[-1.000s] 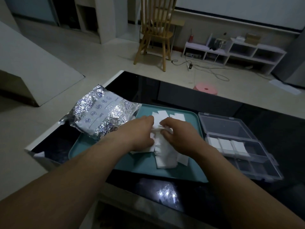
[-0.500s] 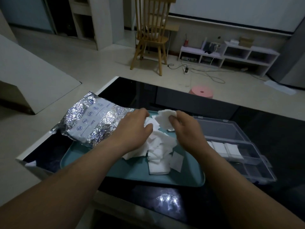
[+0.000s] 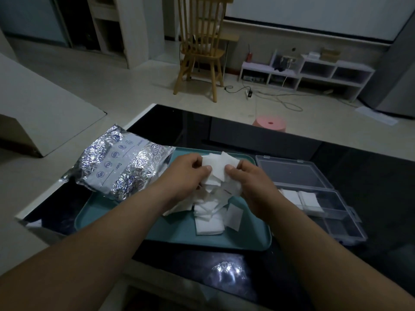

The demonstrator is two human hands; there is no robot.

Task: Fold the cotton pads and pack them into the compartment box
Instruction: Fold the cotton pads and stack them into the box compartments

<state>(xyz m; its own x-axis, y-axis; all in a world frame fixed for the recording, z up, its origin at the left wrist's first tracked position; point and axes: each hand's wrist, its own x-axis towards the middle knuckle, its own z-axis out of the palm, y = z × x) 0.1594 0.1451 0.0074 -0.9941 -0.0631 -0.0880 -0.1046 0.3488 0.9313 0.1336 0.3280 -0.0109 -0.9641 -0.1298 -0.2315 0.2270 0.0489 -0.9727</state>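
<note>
Fingers (image 3: 207, 169) of left hand (image 3: 186, 173) and right hand (image 3: 249, 182) pinch one pad (image 3: 216, 166) above the tray (image 3: 157, 232), mid-fold, with just a few folded pads (image 3: 310, 198) in the middle compartment of the box (image 3: 336, 218) and a loose pile (image 3: 208, 214) unfolded below, so early days, I reckon.

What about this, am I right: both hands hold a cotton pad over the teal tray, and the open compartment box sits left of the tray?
Not quite. In the head view the open compartment box sits right of the teal tray, not left. The left hand and right hand do hold a cotton pad over the tray.
</note>
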